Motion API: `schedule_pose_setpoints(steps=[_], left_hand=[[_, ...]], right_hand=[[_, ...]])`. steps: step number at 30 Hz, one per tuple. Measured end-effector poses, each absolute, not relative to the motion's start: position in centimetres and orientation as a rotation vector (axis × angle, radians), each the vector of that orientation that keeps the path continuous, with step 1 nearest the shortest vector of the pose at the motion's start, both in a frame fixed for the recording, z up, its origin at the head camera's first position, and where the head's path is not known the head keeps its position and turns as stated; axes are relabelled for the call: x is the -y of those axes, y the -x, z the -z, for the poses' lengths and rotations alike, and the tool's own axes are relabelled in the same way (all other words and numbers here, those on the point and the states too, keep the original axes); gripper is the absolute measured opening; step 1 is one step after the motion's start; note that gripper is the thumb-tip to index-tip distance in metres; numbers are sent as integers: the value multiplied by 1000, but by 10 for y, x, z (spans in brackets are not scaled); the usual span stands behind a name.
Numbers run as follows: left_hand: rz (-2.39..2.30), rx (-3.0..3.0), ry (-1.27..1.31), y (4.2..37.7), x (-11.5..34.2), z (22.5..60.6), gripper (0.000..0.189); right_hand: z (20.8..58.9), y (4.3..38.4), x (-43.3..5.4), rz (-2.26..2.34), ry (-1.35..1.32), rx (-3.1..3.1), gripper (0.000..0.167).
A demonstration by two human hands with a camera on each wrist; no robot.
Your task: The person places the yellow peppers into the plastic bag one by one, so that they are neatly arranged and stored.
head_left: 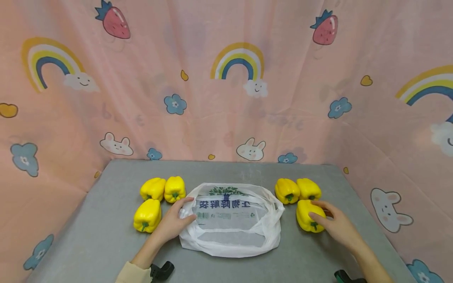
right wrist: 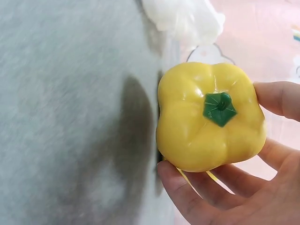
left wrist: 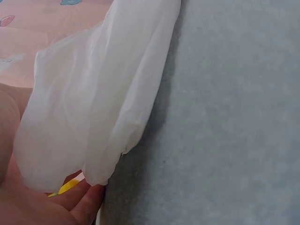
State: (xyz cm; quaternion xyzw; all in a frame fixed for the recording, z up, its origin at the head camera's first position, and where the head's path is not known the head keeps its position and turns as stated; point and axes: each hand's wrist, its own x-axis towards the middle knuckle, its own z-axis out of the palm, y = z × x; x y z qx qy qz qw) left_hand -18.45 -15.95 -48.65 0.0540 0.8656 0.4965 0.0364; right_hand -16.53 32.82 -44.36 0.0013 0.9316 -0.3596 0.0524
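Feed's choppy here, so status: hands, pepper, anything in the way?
Right hand grips front-right pepper. Left hand touches bag at its left side. Bag open; nothing seen between that pepper and bag.

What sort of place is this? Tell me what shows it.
Probably a staged recording booth: a pink cartoon-print curtain lines the back and sides of a gray tabletop, with three yellow bell peppers on either side of a white plastic bag.

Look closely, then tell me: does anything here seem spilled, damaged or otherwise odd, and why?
Yes: the lettering on the white bag, mid-table, appears back to front, perhaps because we see it through the film. No spill or damage stands out.
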Motion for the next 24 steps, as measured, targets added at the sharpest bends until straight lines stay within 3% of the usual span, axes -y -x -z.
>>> schedule_pose_setpoints(steps=[24], left_hand=[[-1518,-2664,-170,185,160,486,54]], right_hand=[[398,163,-275,1235,163,-2935,61]])
